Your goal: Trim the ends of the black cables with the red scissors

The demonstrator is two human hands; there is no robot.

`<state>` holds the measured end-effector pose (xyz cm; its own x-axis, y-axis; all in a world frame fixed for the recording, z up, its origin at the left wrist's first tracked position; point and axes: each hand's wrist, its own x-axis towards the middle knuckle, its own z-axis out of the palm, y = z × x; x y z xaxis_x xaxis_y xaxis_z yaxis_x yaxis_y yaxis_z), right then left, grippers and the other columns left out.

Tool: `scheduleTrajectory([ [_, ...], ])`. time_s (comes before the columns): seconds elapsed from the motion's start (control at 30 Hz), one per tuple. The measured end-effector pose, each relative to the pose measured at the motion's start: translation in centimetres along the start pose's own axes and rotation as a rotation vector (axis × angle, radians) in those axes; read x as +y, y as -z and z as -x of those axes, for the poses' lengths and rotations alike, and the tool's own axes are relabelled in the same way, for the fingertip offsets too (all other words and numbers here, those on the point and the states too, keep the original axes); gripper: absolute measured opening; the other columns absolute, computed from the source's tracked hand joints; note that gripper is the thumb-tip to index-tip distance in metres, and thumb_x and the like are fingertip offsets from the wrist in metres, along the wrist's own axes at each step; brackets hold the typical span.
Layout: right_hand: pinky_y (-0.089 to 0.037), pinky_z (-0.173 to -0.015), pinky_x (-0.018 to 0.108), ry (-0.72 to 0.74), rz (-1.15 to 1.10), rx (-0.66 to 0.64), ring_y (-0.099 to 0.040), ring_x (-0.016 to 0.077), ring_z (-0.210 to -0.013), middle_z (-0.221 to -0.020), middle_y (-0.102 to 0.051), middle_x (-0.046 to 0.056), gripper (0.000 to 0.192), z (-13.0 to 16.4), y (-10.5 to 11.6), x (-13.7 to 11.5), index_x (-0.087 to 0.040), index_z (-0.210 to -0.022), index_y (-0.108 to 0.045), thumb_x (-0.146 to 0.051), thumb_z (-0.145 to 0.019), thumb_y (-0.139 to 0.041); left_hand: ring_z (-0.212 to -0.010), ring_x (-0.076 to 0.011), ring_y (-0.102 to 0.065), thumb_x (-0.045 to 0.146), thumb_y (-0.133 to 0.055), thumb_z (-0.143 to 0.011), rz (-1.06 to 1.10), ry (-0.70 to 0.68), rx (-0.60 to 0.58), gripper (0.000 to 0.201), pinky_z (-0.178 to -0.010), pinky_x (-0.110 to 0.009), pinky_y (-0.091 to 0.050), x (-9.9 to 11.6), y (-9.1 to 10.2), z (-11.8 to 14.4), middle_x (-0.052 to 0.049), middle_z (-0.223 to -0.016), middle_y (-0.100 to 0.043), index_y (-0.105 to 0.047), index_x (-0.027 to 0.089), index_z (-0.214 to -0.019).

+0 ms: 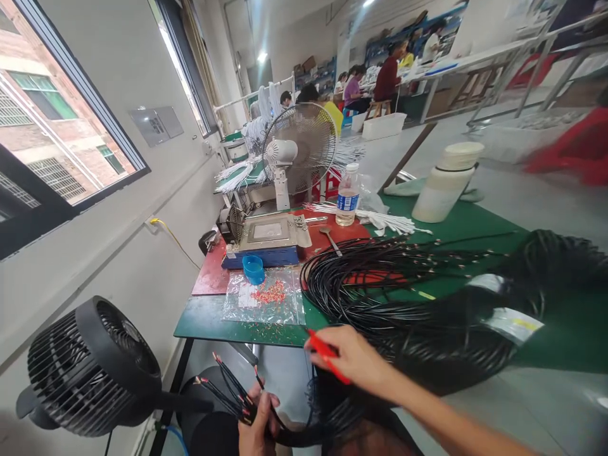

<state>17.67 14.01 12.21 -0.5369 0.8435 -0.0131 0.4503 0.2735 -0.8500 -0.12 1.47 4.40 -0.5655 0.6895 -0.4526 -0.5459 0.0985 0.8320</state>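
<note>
At the bottom middle, my left hand (259, 415) is closed around a bunch of black cables (228, 389). Their cut ends fan out to the left and show reddish inner wires. One cable (259, 377) stands up apart from the others near my thumb. My right hand (349, 358) is at the table's front edge, closed on a red-handled hand tool (325, 354); blur hides its exact kind. Behind that hand lies a large coil of black cables (342, 285) on the green table (280, 332). More cable trails across my lap.
A plastic bag (237, 313) bears small orange-red pieces, beside a blue cup (253, 269) and a blue heating box (270, 253). A spoon (331, 240), a bottle (348, 196) and a white jar (444, 183) stand or lie farther back. Fans (95, 367) flank the table; people sit beyond.
</note>
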Motion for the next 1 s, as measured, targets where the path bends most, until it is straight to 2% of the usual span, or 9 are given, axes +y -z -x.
scheduleTrajectory([
  [0.13, -0.025, -0.045, 0.019, -0.110, -0.429, -0.233, -0.034, 0.0071, -0.045, -0.047, -0.043, -0.005, 0.026, 0.0, -5.1, -1.3, -0.015, -0.081, -0.067, -0.035, -0.065, -0.061, -0.031, 0.0013, -0.030, 0.040, -0.074, -0.044, -0.080, 0.022, -0.025, 0.037, -0.036, -0.017, -0.016, 1.2, 0.0, 0.9, 0.002, -0.053, -0.059, -0.065, 0.018, -0.072],
  [0.3, -0.027, -0.042, 0.018, -0.192, -0.760, -0.345, -0.031, 0.0049, -0.041, -0.046, -0.041, -0.007, 0.031, -0.9, -6.5, -2.7, -0.012, -0.076, -0.063, -0.040, -0.063, -0.063, -0.030, 0.0030, -0.025, 0.038, -0.074, -0.046, -0.123, 0.080, -0.149, 0.028, -0.037, -0.018, -0.010, 1.9, -0.5, 1.9, -0.002, -0.052, -0.063, -0.065, 0.016, -0.060],
  [0.37, -0.025, -0.041, 0.017, -0.156, -0.715, -0.327, -0.032, 0.0049, -0.041, -0.045, -0.041, -0.006, 0.025, -1.2, -6.5, -2.8, -0.012, -0.070, -0.062, -0.036, -0.064, -0.061, -0.028, 0.0025, -0.023, 0.040, -0.073, -0.048, -0.142, 0.110, -0.166, 0.028, -0.037, -0.018, -0.008, 2.1, -1.0, 2.2, 0.000, -0.041, -0.056, -0.064, 0.016, -0.060],
  [0.47, -0.024, -0.043, 0.017, 0.032, -0.469, -0.287, -0.033, 0.0055, -0.044, -0.046, -0.041, -0.006, 0.016, -1.5, -6.0, -2.7, -0.012, -0.063, -0.063, -0.027, -0.065, -0.059, -0.028, -0.0012, -0.031, 0.046, -0.070, -0.050, -0.162, 0.098, -0.173, 0.033, -0.035, -0.019, -0.012, 2.5, -1.7, 2.5, 0.000, -0.041, -0.055, -0.063, 0.016, -0.062],
  [0.6, -0.028, -0.048, 0.018, 0.190, -0.225, -0.209, -0.038, 0.0076, -0.050, -0.055, -0.048, -0.004, 0.021, -1.3, -4.8, -2.8, -0.013, -0.076, -0.066, -0.032, -0.072, -0.056, -0.033, -0.0046, -0.040, 0.045, -0.066, -0.055, -0.183, 0.088, -0.156, 0.032, -0.036, -0.019, -0.019, 3.1, -2.2, 2.6, 0.000, -0.043, -0.056, -0.060, 0.015, -0.061],
  [0.7, -0.033, -0.058, 0.020, 0.219, -0.050, -0.186, -0.046, 0.0116, -0.064, -0.074, -0.056, 0.000, 0.035, -0.7, -3.7, -2.8, -0.017, -0.090, -0.063, -0.045, -0.070, -0.059, -0.038, -0.0055, -0.043, 0.046, -0.065, -0.056, -0.175, 0.069, -0.089, 0.033, -0.038, -0.018, -0.025, 3.4, -2.1, 2.5, 0.001, -0.045, -0.053, -0.062, 0.016, -0.070],
  [0.77, -0.034, -0.062, 0.021, 0.192, 0.062, -0.246, -0.047, 0.0138, -0.069, -0.080, -0.057, 0.002, 0.039, -0.1, -3.2, -2.5, -0.018, -0.088, -0.061, -0.051, -0.068, -0.060, -0.041, -0.0047, -0.044, 0.044, -0.067, -0.055, -0.163, 0.048, -0.033, 0.035, -0.039, -0.018, -0.028, 3.6, -2.0, 2.4, 0.003, -0.050, -0.053, -0.062, 0.017, -0.078],
  [0.87, -0.032, -0.058, 0.021, 0.110, 0.170, -0.364, -0.046, 0.0135, -0.064, -0.073, -0.056, 0.001, 0.039, 0.8, -3.2, -1.7, -0.018, -0.078, -0.059, -0.056, -0.069, -0.055, -0.042, -0.0017, -0.042, 0.039, -0.067, -0.057, -0.162, 0.055, -0.008, 0.035, -0.041, -0.015, -0.028, 3.6, -1.8, 2.1, 0.006, -0.054, -0.051, -0.061, 0.019, -0.085],
  [1.0, -0.028, -0.055, 0.021, 0.114, 0.207, -0.405, -0.043, 0.0121, -0.060, -0.068, -0.056, 0.000, 0.034, 1.4, -3.8, -1.0, -0.019, -0.068, -0.056, -0.052, -0.074, -0.049, -0.039, -0.0001, -0.039, 0.036, -0.064, -0.061, -0.183, 0.075, -0.067, 0.032, -0.037, -0.015, -0.022, 3.3, -1.8, 1.7, 0.008, -0.053, -0.048, -0.058, 0.018, -0.088],
])
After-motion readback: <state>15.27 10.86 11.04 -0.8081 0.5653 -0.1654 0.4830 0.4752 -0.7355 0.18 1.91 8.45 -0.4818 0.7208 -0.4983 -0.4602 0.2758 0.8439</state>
